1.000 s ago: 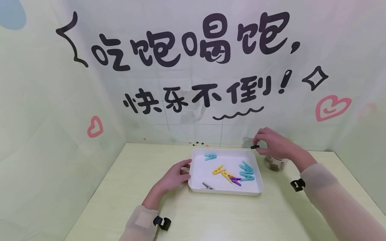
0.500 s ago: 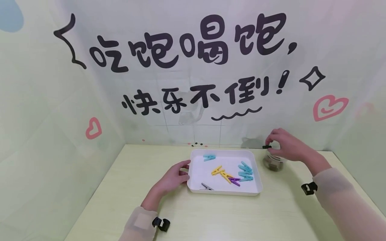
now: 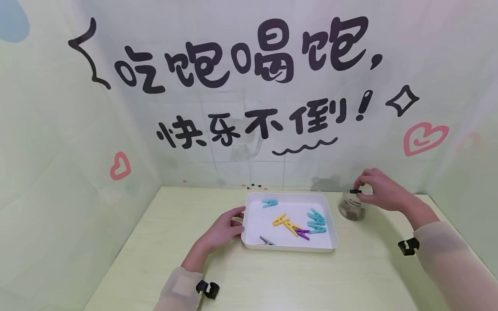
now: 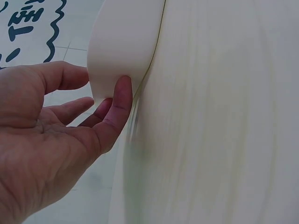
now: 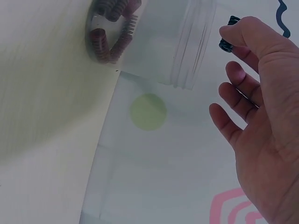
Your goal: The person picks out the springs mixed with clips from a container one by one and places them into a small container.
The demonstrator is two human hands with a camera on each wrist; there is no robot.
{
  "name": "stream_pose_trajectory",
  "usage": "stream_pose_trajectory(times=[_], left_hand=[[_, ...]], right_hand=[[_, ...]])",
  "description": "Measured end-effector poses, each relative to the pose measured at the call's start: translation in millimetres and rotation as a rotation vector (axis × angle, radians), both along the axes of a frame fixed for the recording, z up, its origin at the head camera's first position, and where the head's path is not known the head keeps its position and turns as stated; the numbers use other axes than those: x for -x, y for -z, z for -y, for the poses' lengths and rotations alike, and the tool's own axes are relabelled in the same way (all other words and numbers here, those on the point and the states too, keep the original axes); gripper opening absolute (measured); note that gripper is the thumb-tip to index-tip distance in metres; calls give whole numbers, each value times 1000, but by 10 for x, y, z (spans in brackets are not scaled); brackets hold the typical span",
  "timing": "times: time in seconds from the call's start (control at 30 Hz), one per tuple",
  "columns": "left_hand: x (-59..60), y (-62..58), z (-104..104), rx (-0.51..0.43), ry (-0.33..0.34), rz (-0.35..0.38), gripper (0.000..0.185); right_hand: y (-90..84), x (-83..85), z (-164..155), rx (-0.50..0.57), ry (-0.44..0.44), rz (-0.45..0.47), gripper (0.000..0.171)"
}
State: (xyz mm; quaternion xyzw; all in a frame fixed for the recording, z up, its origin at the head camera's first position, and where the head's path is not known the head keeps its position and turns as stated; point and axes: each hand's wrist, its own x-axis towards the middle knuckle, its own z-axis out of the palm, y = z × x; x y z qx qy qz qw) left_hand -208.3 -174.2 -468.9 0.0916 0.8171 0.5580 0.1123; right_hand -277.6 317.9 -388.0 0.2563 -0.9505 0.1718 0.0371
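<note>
My right hand (image 3: 385,192) pinches a small dark coil spring (image 5: 226,45) between thumb and forefinger, its other fingers spread loosely. The spring is just off the open mouth of a clear jar (image 3: 352,211), near the jar's threaded neck (image 5: 194,46). Reddish-brown coil springs (image 5: 99,45) lie in the bottom of that jar. At the left end of a white tray (image 3: 289,249), my left hand (image 3: 226,228) holds the side wall (image 4: 119,51) with thumb and fingertips. Inside the tray are clothespins: teal (image 3: 318,224), yellow (image 3: 280,220), purple (image 3: 303,234) and grey (image 3: 267,240).
Tray and jar stand toward the back of a pale wooden table (image 3: 272,280). A white wall sheet (image 3: 233,172) with black lettering rises right behind them, and similar sheets flank both sides. Another teal clothespin (image 3: 270,203) lies near the tray's back wall.
My right hand has moved rightward with the spring, from the tray's back right corner to the jar's mouth. The left hand and the tray have stayed in place.
</note>
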Motion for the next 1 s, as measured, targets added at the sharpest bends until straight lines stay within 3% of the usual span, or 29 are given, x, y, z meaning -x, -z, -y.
stream_pose_trajectory(times=[0.23,0.57,1.0], left_hand=[[0,-1,-1,4,2,-7,61],[3,-9,-2,11,3,-9,60],[73,-78,22,31,-14,-15,61]], right_hand=[[89,23,-86,0,8,-6,15],[201,-41,-169,70,40,-8,53],[162,-143,-71,103,46,-54,59]])
